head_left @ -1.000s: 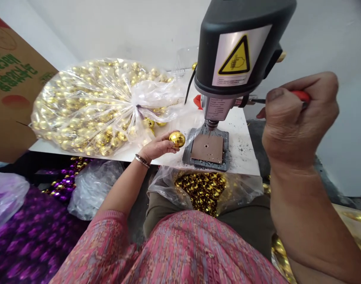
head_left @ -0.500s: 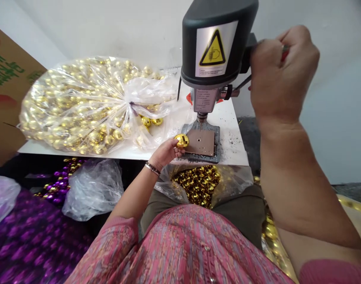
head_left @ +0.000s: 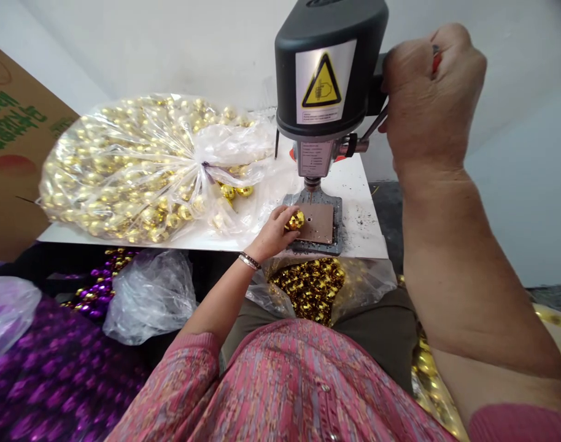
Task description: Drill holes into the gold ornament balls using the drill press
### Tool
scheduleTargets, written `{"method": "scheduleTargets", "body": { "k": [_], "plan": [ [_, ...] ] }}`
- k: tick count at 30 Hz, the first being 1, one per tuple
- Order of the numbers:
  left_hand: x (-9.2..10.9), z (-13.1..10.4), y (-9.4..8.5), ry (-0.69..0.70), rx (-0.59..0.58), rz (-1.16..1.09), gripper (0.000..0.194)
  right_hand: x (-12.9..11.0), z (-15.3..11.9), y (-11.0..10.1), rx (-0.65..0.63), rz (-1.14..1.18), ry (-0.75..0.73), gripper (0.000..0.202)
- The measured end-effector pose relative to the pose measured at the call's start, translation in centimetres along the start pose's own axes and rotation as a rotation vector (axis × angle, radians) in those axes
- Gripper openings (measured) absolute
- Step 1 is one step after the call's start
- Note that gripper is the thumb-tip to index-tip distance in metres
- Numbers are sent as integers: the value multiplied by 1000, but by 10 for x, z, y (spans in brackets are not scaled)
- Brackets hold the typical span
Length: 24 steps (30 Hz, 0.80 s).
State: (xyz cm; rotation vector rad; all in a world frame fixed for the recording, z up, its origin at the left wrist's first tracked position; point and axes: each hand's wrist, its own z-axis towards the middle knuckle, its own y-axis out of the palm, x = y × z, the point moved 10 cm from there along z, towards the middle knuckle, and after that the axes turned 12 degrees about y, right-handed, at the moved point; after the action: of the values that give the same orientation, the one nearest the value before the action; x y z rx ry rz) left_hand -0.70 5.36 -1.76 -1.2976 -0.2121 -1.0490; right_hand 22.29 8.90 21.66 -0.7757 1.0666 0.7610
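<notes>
A gold mirror-faceted ball (head_left: 295, 221) is held between the fingers and thumb of my left hand (head_left: 275, 232), over the left part of a brown square plate (head_left: 318, 230). A small hole shows in the plate, just right of the ball. The plate lies on the grey base (head_left: 336, 215) of a small bench drill press (head_left: 324, 80), whose thin bit points down above the hole, apart from the ball. Up at the right of the machine's black head, my right hand (head_left: 432, 98) is closed around the feed handle, which it mostly hides.
A tied clear bag of gold balls (head_left: 119, 172) fills the table's left side, with loose gold balls (head_left: 243, 191) by its neck. Dark shavings dot the white table (head_left: 354, 178). An open bag of gold balls (head_left: 308, 285) sits on my lap. Purple balls (head_left: 54, 374) and a cardboard box (head_left: 13, 141) are left.
My left hand has moved right with the gold ball, bringing it over the plate and nearer the hole. My right hand stays on the handle. The view has shifted slightly.
</notes>
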Motion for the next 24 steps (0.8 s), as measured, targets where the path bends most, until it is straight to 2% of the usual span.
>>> {"method": "scheduleTargets", "body": {
  "k": [3, 5, 7, 13, 24],
  "plan": [
    [-14, 2, -5, -147, 54, -196, 62, 0, 0, 0, -4, 23, -3, 41],
    [-23, 4, -3, -268, 66, -350, 55, 0, 0, 1, -15, 28, -9, 41],
    [-25, 9, 0, -329, 61, -437, 47, -1, -1, 3, -27, 23, -12, 41],
    [-23, 25, 6, -338, 16, -392, 47, -3, -1, 1, -6, 25, 13, 44],
    [-18, 38, 5, -231, -9, -198, 49, -7, -5, 2, -46, -30, 13, 42]
  ]
}}
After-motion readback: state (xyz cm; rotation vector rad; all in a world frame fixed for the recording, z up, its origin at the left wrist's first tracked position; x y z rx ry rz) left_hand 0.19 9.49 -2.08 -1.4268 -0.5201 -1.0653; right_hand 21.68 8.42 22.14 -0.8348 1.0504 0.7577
